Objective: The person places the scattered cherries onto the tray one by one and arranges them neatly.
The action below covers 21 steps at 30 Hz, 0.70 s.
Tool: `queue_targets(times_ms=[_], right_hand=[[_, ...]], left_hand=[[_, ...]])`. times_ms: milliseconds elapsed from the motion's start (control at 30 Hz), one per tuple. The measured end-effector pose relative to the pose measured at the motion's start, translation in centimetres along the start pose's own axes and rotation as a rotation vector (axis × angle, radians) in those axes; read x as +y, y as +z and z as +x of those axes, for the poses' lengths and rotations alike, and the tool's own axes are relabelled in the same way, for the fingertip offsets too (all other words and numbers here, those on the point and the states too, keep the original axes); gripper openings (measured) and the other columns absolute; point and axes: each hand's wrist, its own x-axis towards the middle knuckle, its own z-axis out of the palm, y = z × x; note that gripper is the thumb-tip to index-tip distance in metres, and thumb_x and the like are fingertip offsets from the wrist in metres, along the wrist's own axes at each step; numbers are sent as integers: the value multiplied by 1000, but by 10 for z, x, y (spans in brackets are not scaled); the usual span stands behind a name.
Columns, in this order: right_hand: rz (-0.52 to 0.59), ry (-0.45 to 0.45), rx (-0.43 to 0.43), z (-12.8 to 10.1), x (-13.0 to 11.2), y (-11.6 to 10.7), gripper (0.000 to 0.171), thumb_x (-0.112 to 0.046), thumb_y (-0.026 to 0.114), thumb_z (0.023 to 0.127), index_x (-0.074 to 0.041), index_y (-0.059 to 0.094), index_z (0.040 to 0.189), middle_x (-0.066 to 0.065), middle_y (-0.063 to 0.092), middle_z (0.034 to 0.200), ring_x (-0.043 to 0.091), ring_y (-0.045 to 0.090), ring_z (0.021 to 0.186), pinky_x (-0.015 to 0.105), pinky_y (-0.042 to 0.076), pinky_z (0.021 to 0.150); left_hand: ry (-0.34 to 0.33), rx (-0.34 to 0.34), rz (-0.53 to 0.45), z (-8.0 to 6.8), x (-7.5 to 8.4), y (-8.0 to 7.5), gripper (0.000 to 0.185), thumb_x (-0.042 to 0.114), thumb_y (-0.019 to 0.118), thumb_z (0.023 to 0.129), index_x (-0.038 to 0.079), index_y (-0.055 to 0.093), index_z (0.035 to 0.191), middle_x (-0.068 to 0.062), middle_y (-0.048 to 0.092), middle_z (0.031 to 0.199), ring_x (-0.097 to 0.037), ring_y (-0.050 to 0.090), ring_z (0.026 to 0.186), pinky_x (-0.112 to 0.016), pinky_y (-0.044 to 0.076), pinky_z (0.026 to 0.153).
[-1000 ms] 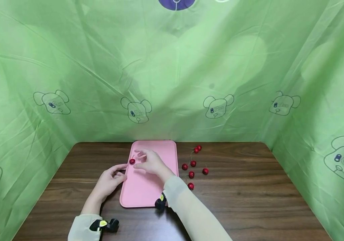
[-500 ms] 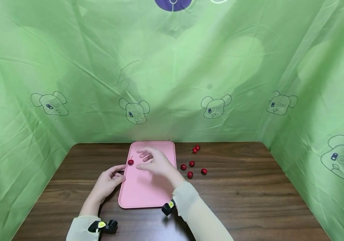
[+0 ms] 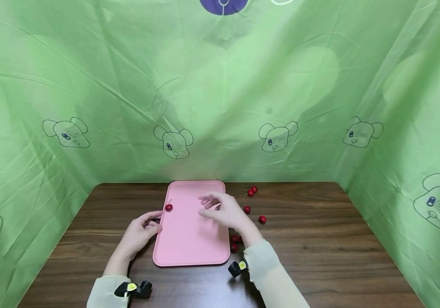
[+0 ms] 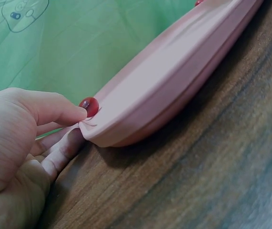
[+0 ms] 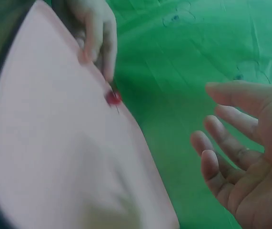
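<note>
A pink rectangular tray (image 3: 191, 256) lies on the wooden table. Near its left rim sits one red cherry (image 3: 168, 207) with its stem up. My left hand (image 3: 137, 233) holds that left rim, the thumb over the edge and the fingers along the outside, as the left wrist view shows. The cherry (image 4: 89, 106) appears just beyond the thumb there. Over the tray's right side hovers my right hand (image 3: 224, 209), fingers loosely bent and apart, with nothing between them. The right wrist view also has this hand (image 5: 255, 157) bare, palm and fingers spread.
Several cherries lie on the table right of the tray, among them a far one (image 3: 250, 193), one farther right (image 3: 262, 219) and a near one (image 3: 233, 248). My right hand and wrist hide part of this group. A green printed sheet (image 3: 220, 107) surrounds the table (image 3: 320, 256).
My right hand has drawn back to the right, from beside the cherry at the left rim to the tray's right side. The left hand and that cherry stay where they were.
</note>
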Motion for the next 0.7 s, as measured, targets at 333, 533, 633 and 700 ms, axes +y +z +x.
queue_targets(times_ms=[333,533,633,700], right_hand=[[-129,-107,187,-28,26,-56,34,-11,84,96,-10,77,129,14,70,122,28,74,103,39,60,82],[-151,-110,242,-51,43,-97,34,-13,84,97,-8,76,131,14,72,120,30,75,105,46,62,87],[-166,-78,264,-63,53,-113,34,-13,84,98,-9,76,131,13,73,120,28,75,104,38,61,86],[-182,-49,272,-70,59,-121,34,-13,83,99,-8,75,131,11,73,120,26,74,104,39,61,87]], left_hand=[[-1,-3,-8,1,-1,1,50,0,79,97,-5,65,145,-24,70,133,-12,69,91,-23,58,78],[-5,-3,7,3,-1,2,49,2,79,98,-4,65,145,-24,70,133,-13,69,91,-23,58,78],[-9,5,15,1,-1,2,48,2,78,98,-2,66,144,-23,71,131,-13,69,91,-23,59,78],[-13,10,19,1,-1,2,48,2,78,98,-2,67,144,-23,71,131,-13,70,90,-23,59,78]])
